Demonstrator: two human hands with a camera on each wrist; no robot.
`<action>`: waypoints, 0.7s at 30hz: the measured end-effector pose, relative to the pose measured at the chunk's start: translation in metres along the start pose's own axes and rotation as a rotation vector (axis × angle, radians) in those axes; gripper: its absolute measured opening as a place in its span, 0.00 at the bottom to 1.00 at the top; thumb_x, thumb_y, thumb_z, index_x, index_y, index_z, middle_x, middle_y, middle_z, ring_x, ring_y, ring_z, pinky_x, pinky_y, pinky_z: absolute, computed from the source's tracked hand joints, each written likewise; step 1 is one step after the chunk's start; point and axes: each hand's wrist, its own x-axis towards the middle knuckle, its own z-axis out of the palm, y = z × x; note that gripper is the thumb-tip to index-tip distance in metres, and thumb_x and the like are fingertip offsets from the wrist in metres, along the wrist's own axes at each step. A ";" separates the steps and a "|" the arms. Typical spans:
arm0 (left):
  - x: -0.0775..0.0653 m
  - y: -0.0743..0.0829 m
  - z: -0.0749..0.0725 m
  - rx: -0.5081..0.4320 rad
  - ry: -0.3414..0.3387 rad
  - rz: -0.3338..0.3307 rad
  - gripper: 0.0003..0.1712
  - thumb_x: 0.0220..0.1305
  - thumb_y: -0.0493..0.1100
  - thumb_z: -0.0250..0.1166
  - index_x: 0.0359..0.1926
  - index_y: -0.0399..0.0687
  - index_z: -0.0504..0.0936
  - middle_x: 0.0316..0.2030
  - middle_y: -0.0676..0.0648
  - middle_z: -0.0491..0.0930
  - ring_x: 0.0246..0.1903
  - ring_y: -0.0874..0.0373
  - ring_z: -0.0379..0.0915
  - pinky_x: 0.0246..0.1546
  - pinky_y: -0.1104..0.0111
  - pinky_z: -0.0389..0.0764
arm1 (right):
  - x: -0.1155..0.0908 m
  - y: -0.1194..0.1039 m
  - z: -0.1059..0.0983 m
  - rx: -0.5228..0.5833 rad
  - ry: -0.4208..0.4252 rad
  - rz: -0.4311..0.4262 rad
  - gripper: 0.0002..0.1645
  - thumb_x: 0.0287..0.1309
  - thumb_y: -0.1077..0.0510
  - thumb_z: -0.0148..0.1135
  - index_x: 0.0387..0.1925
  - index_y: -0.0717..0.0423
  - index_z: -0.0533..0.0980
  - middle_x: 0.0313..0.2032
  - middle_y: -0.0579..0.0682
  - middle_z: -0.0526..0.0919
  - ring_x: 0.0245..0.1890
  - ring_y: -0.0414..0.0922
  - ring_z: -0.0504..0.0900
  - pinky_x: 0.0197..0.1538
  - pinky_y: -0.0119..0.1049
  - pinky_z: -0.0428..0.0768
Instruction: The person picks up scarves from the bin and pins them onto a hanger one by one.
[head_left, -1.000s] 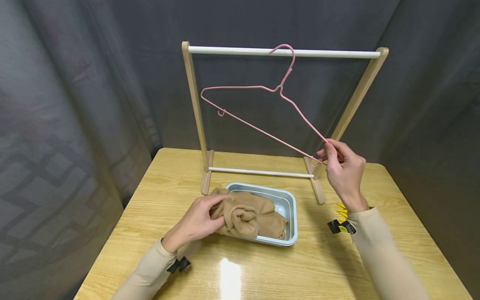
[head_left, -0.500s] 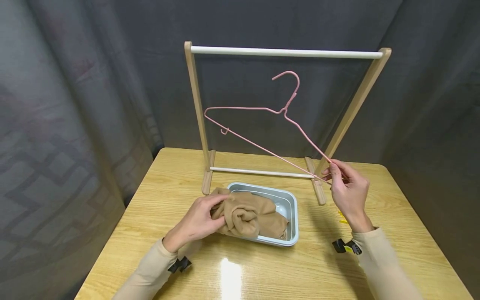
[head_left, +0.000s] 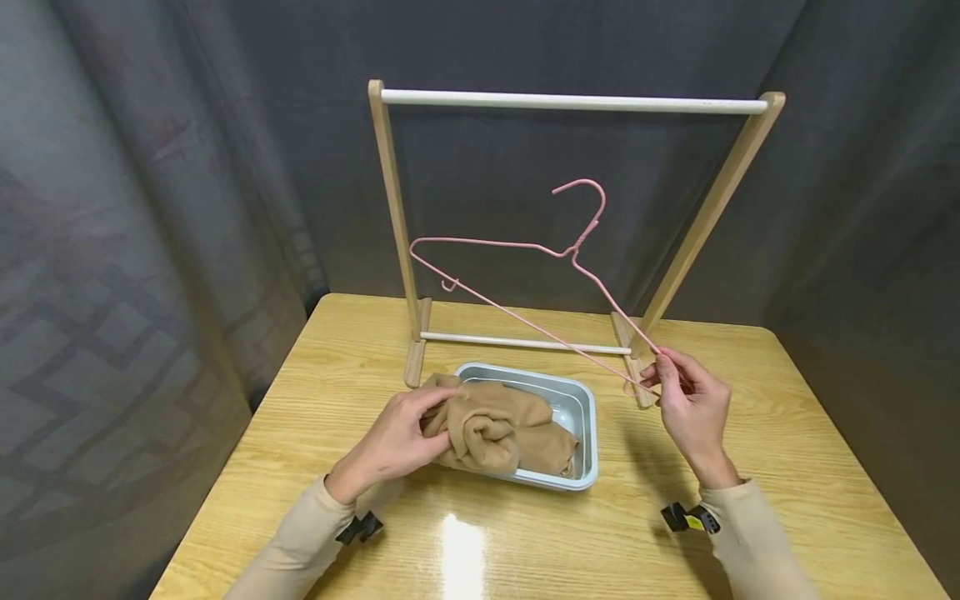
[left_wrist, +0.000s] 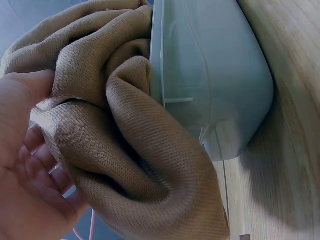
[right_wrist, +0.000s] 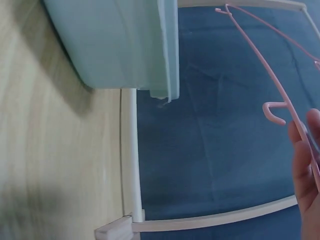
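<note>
A pink clothes hanger (head_left: pixel 517 315) is tilted in the air before the rack, its hook up and off the top rail. My right hand (head_left: pixel 693 408) pinches its right corner between thumb and fingers. In the right wrist view the fingers (right_wrist: pixel 301 167) lie along the hanger's bottom wire. A bunched brown cloth (head_left: pixel 536 433) fills much of a pale blue plastic basin (head_left: pixel 587 417) and spills over its left side. My left hand (head_left: pixel 397 437) grips the cloth's left end, thumb in front. In the left wrist view the thumb (left_wrist: pixel 35 82) presses into the cloth's folds.
Behind the basin stands a garment rack with wooden uprights (head_left: pixel 701 237) and a white top rail (head_left: pixel 570 102). Its white lower bar (head_left: pixel 525 342) runs close to the table. The wooden table (head_left: pixel 810 467) is bordered by dark grey curtains (head_left: pixel 135 250).
My right hand has come down and toward me, bringing the hanger lower; its hook has dropped from rail height to well below the rail. The left hand and cloth have stayed put.
</note>
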 end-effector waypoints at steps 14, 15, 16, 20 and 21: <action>-0.001 -0.002 0.001 0.005 0.005 -0.006 0.29 0.58 0.31 0.71 0.63 0.46 0.85 0.47 0.46 0.88 0.28 0.68 0.71 0.26 0.73 0.75 | -0.020 0.006 -0.003 0.056 -0.005 0.013 0.10 0.65 0.82 0.58 0.44 0.82 0.83 0.28 0.35 0.89 0.24 0.27 0.85 0.19 0.18 0.72; -0.001 -0.002 0.001 0.004 0.005 -0.005 0.29 0.58 0.31 0.71 0.62 0.46 0.85 0.46 0.46 0.88 0.28 0.68 0.70 0.26 0.73 0.75 | -0.021 0.006 -0.003 0.061 -0.005 0.009 0.10 0.65 0.82 0.58 0.43 0.82 0.83 0.28 0.35 0.89 0.24 0.27 0.85 0.19 0.19 0.72; -0.001 -0.003 0.002 -0.001 0.004 -0.002 0.29 0.58 0.31 0.71 0.62 0.46 0.85 0.46 0.46 0.88 0.28 0.68 0.70 0.26 0.73 0.75 | -0.022 0.007 -0.003 0.062 -0.007 0.004 0.10 0.65 0.83 0.57 0.43 0.82 0.83 0.28 0.36 0.89 0.24 0.27 0.85 0.19 0.19 0.72; -0.001 -0.004 0.002 -0.006 0.008 0.007 0.27 0.60 0.32 0.72 0.62 0.47 0.85 0.46 0.47 0.87 0.28 0.69 0.71 0.26 0.73 0.75 | -0.024 0.010 0.000 0.073 -0.030 -0.012 0.10 0.63 0.84 0.57 0.42 0.83 0.82 0.28 0.38 0.89 0.24 0.28 0.86 0.18 0.19 0.72; 0.000 -0.003 0.002 -0.007 0.009 0.009 0.27 0.61 0.32 0.72 0.62 0.47 0.86 0.47 0.47 0.87 0.28 0.68 0.71 0.27 0.73 0.76 | -0.024 0.011 0.001 0.071 -0.037 -0.009 0.10 0.63 0.84 0.57 0.42 0.83 0.82 0.28 0.38 0.89 0.24 0.28 0.86 0.18 0.19 0.72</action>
